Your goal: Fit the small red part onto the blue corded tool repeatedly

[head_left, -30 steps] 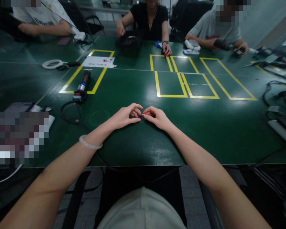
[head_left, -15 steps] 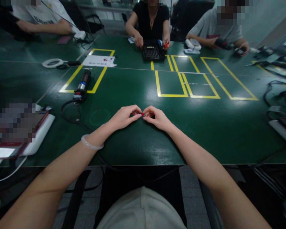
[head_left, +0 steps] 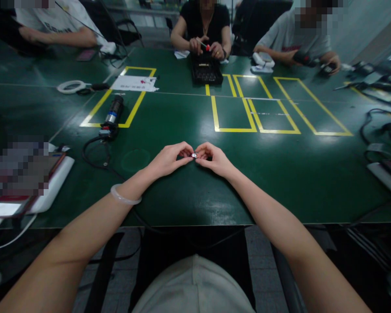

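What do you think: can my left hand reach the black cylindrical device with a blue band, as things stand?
Probably yes, though your left hand seems to hold a small shiny piece with the right hand. No obstacle shows on the way to the device, ahead-left on the green table.

Item [head_left: 194, 155] between left hand [head_left: 177, 159] and right hand [head_left: 213, 160]; device [head_left: 113, 112] left, on table [head_left: 176, 115]; paper [head_left: 132, 83] behind device.

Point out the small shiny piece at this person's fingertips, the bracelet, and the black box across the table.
Small shiny piece [head_left: 194, 155], head view: its bright middle.
Bracelet [head_left: 124, 199], head view: middle of its band.
Black box [head_left: 207, 81], head view: its near edge.
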`<move>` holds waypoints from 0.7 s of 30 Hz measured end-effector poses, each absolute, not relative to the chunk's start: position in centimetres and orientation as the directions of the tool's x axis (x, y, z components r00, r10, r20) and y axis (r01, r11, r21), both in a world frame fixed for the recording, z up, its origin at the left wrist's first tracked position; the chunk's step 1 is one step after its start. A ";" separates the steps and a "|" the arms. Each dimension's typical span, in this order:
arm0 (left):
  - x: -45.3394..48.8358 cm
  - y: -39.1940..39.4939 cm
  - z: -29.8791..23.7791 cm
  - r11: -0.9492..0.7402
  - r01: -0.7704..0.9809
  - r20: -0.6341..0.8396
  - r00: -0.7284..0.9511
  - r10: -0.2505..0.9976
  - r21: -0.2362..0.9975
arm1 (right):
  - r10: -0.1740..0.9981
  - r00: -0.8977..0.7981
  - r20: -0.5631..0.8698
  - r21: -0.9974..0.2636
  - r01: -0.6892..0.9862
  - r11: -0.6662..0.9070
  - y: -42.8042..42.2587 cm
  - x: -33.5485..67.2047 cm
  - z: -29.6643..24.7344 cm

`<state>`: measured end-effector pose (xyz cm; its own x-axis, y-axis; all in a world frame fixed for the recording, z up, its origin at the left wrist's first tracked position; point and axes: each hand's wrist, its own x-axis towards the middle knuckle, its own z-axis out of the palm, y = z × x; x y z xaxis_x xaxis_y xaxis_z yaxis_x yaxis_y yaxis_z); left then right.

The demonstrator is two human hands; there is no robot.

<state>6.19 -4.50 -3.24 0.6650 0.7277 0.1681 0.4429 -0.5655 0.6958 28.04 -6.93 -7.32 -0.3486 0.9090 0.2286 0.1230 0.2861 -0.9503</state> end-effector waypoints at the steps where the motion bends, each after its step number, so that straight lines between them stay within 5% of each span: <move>1: 6.2 -4.4 -3.3 -0.561 0.445 0.163 0.665 0.729 0.698 | 0.907 -0.349 0.235 -0.949 0.119 0.291 -6.9 28.0 -7.3; 15: 6.2 -4.3 -3.5 -0.565 0.467 0.118 0.691 0.713 0.680 | 0.898 -0.359 0.254 -0.885 0.288 0.366 -7.3 28.2 -6.5; 21: 3.9 -2.0 -3.0 -0.581 0.596 0.215 0.572 0.791 0.554 | 0.908 -0.321 0.269 -0.856 0.353 0.378 -7.1 28.4 -6.5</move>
<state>3.91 -2.04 -3.04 0.5724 0.7914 0.2145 0.5959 -0.5812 0.5541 28.45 -7.07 -6.51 -0.3209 0.9082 0.2688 0.3533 0.3781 -0.8557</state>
